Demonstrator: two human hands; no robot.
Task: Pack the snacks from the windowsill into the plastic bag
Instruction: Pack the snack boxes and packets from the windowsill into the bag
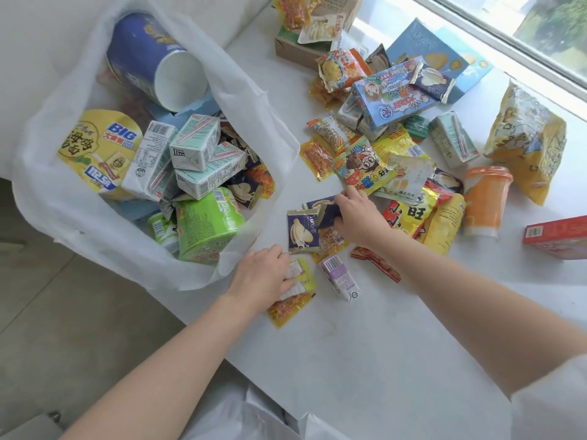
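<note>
Fingers of right hand (357, 217) curled on dark blue packet (327, 207); left hand (262, 276) fingers pinch yellow packet (293, 289) on windowsill (365, 344), beside filled plastic bag (79, 217).

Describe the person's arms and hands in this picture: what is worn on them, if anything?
Both forearms are bare. The left hand and right hand wear no gloves, and no rings, watch or bracelet show. Only the right arm shows clothing: a white short sleeve at the frame's lower right edge. The left arm leaves the frame before any sleeve appears.
</note>
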